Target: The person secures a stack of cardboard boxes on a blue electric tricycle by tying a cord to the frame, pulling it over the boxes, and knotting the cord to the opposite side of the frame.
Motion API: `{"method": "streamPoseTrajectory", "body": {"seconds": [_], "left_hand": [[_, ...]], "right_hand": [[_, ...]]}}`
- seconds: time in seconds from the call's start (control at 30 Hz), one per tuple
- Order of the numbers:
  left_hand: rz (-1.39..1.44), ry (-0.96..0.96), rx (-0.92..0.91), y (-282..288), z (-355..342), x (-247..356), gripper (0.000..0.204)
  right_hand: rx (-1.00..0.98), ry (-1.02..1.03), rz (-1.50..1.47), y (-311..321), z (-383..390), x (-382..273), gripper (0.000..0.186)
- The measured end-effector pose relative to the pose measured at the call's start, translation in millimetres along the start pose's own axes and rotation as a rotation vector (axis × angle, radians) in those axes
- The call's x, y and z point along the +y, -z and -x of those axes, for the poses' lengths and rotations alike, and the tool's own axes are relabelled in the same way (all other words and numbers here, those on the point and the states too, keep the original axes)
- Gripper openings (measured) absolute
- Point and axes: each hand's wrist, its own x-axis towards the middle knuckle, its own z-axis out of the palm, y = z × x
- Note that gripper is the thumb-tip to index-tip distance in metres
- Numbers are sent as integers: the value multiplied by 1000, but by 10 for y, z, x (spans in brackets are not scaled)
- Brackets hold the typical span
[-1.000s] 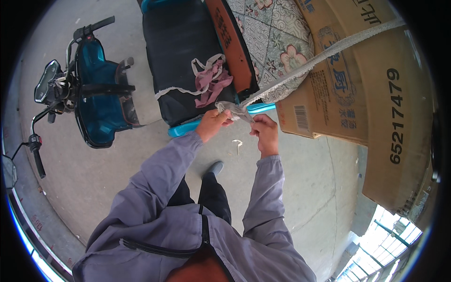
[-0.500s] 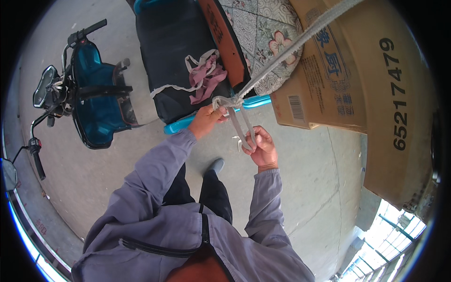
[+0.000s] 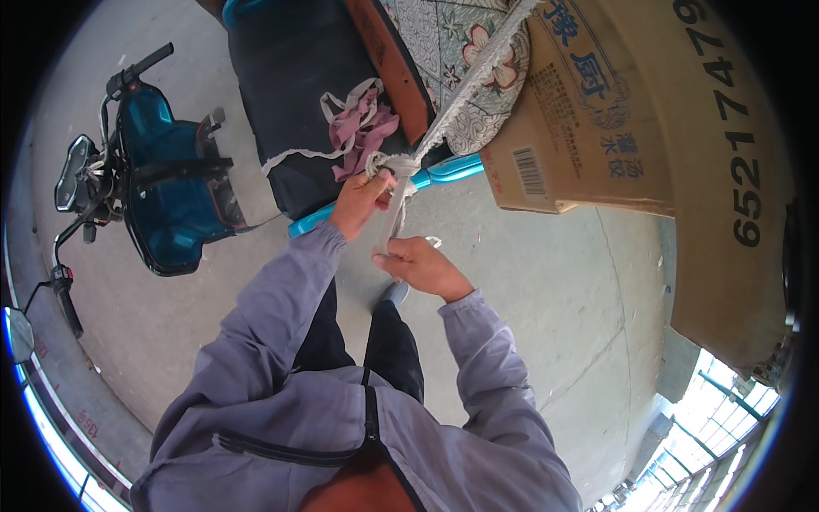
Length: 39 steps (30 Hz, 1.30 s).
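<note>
A pale grey fabric strap (image 3: 478,78) runs taut from the upper right, across the patterned cushion, to a knot (image 3: 401,165) by the blue rail (image 3: 456,171). My left hand (image 3: 362,203) is closed on the strap just below the knot, thumb and fingers pinching it. Lower and to the right, my right hand (image 3: 424,266) grips the strap's hanging length, its fingers curled round it. Between both hands that length is stretched. A loose white end shows beside the right hand. Pink and white cloth strips (image 3: 363,128) lie in a heap on the black seat (image 3: 299,94).
Large cardboard boxes (image 3: 589,162) are stacked at the right. An orange-brown panel (image 3: 394,68) stands between the seat and the patterned cushion (image 3: 465,43). At the left are the blue-green front and handlebars of a three-wheeled vehicle (image 3: 158,179). Concrete floor (image 3: 546,282) lies below.
My right hand has moved left and turned, drawing the strap's open loop into a narrow, stretched length. My left hand stays near the knot. The whole view has shifted slightly.
</note>
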Motion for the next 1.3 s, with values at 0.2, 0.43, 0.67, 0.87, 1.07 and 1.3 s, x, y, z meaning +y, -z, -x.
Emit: {"method": "streamPoseTrajectory", "body": {"seconds": [0.2,0.43,0.67,0.87,1.07,1.3], "left_hand": [[83,45,0,-22,-65,14,35],[-25,101,-105,120,-23,117,45],[-227,49,-79,117,-127,29,46],[-239,-32,-73,-3,-49,119,43],[-359,-66,-72,-184,-25,72,33],[-452,-130,-60,-216,-44,124,36]], "right_hand": [[58,318,300,-206,-212,40,37],[-4,152,87,-82,-22,-483,32],[179,430,223,-146,128,-484,31],[403,-23,-936,-194,621,700,25],[564,-378,-854,-419,587,1807,23],[411,-67,210,113,-21,1416,46]]}}
